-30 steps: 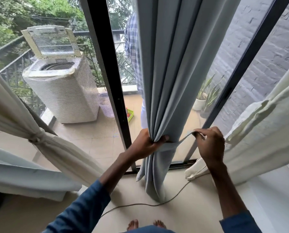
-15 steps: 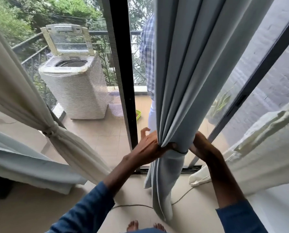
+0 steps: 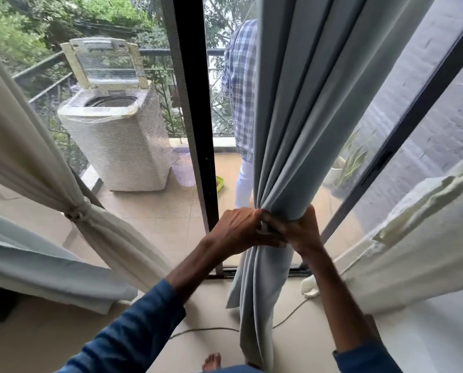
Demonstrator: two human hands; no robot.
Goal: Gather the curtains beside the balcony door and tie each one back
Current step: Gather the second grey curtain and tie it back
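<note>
Outside the glass is a tiled balcony with a metal railing [image 3: 155, 51] and green trees behind it. On the balcony stands a washing machine [image 3: 117, 141] with its lid raised. A person in a checked shirt [image 3: 239, 90] stands there too, partly hidden behind the blue-grey curtain [image 3: 300, 117]. A potted plant [image 3: 348, 165] stands at the right, near a painted brick wall. The dark door frame [image 3: 195, 130] runs upright between the washing machine and the person.

The blue-grey curtain hangs in the middle of the view, just right of the door frame. It is gathered into one narrow bundle at the height of the hands, and below them it falls loose to the floor [image 3: 50, 332]. The left hand [image 3: 241, 228] grips the bundle from the left, its fingers curled over the front folds. The right hand [image 3: 304, 232] grips it from the right, wrapped around the cloth. The two hands touch each other at the front of the bundle. Between their fingers a small pale piece shows; it is blurred and may be a tie band, but I cannot say for sure.

At the left a cream curtain [image 3: 23, 125] is pulled aside and bound with a knot [image 3: 77, 211]. Under it lies a grey cloth [image 3: 42, 267]. At the right another cream curtain [image 3: 418, 238] hangs slanted. A thin cable [image 3: 211, 329] lies on the floor near a bare foot [image 3: 211, 359].
</note>
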